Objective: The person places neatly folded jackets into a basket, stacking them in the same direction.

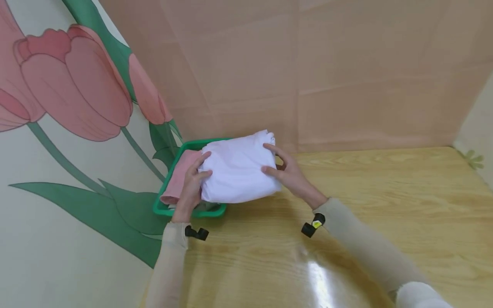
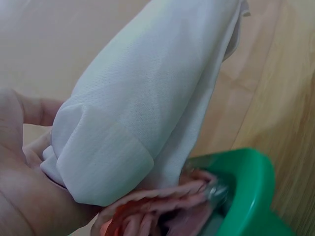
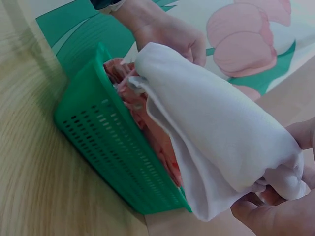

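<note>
A folded white cloth bundle [image 1: 239,169], perhaps a garment, is held up between both hands, partly over a green basket [image 1: 209,212]. My left hand [image 1: 191,184] grips its left end, thumb on the near face. The right hand [image 1: 286,171] pinches the opposite end, as the right wrist view also shows with the folded layers of the white cloth [image 3: 211,118]. Pink folded cloth [image 1: 181,177] lies in the basket, right beside the left hand. The white cloth hides the basket's right part.
The basket stands on a wooden table [image 1: 366,222] in the back left corner. A wall painted with tulips [image 1: 73,85] rises at the left, and a brownish-pink sheet [image 1: 327,77] hangs behind the table.
</note>
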`<state>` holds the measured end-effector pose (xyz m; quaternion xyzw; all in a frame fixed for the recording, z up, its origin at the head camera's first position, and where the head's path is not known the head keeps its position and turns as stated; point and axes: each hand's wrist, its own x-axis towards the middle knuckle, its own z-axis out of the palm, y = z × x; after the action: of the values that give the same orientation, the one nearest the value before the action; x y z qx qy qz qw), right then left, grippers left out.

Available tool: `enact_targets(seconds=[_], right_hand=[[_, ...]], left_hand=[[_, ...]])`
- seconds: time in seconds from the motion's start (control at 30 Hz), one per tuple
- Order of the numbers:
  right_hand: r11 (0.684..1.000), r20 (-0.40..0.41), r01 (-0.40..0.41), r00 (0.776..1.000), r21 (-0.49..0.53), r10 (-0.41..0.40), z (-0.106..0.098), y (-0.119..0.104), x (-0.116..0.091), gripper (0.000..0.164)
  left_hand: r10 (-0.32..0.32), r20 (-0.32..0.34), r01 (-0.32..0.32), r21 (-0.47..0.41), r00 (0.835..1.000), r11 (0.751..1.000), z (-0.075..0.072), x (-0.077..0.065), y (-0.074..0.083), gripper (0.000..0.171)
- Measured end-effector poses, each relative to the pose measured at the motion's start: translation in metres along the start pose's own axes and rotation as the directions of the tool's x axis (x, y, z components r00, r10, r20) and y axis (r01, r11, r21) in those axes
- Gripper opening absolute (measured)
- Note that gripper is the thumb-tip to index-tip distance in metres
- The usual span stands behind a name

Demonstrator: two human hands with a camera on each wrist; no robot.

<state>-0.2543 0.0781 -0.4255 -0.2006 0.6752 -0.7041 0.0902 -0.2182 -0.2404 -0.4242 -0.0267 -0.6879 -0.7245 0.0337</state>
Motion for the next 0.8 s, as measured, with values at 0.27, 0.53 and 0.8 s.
enact_targets(seconds=[0.27,0.53,0.8], right_hand=[[0.998,0.016,-0.025,1.0,0.058,0.024,0.032,0.017,0.014,0.069],[0.996,0.018,-0.067,0.998,0.062,0.066,0.065,0.033,0.03,0.069],[0.995,0.034,-0.08,0.996,0.066,0.078,0.093,0.034,0.043,0.069]], left_hand=[[0.028,-0.034,-0.027,0.041,0.999,0.999,-0.037,0.002,0.0,0.06],[-0.088,-0.111,0.091,0.019,0.99,0.996,-0.069,0.004,0.004,0.063],[-0.129,-0.119,0.137,0.061,0.984,0.989,-0.099,0.004,0.01,0.061]])
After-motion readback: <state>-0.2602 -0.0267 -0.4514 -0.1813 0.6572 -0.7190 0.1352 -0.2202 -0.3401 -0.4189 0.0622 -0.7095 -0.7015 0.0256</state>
